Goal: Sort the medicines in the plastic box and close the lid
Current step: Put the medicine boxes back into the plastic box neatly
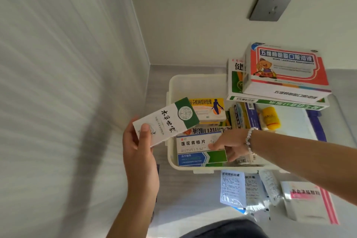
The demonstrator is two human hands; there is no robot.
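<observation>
Left hand (pixel 139 147) pinches a white-green carton (pixel 166 120); right hand (pixel 229 146) grips a blue-green carton (pixel 199 149) inside the plastic box (pixel 172 87). Cartons probably light, crushable; best held by edges.

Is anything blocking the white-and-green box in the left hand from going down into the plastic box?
Partly. The right hand and the blue-and-green medicine box it grips fill the plastic box's near end. Behind the yellow carton, the far end looks open for the white-and-green box in the left hand.

matt plastic box (pixel 172 91), paper leaflets (pixel 232 187).
</observation>
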